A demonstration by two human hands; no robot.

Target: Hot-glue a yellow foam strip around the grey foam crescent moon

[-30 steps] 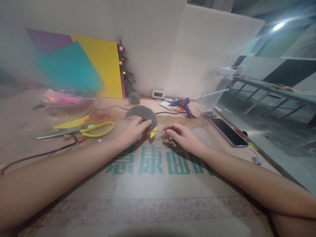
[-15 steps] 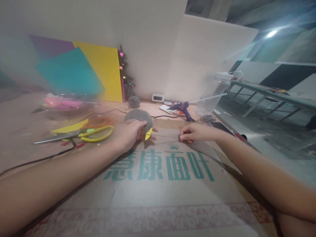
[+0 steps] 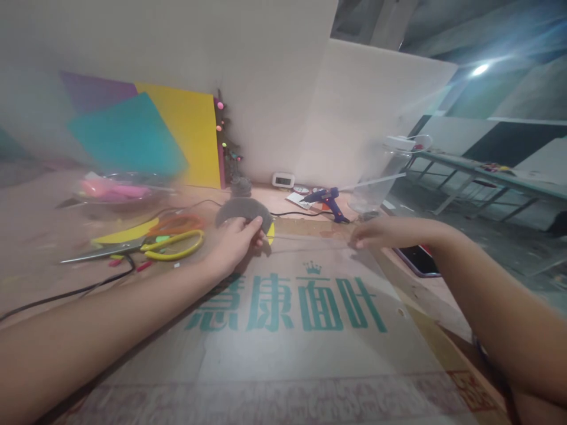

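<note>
My left hand is closed on the lower edge of a grey, round, flat-looking piece, thumb on top. A small yellow piece sticks out at its right side, beside the fingertips. From there a thin grey strand stretches almost level toward my right hand. The fingers of that hand are pinched together at the strand's right end, a little blurred. Both hands are above the upper part of a clear-covered sheet with green characters and a red patterned border.
Yellow-handled scissors, orange-handled scissors and small scraps lie on the left. A purple glue gun and a white digital clock are at the back. A phone lies right, partly behind my right arm. Coloured sheets lean against the wall.
My right hand has moved right, away from my left hand, and the strand between them is longer. My left hand has tilted slightly with the grey piece. More of the phone shows.
</note>
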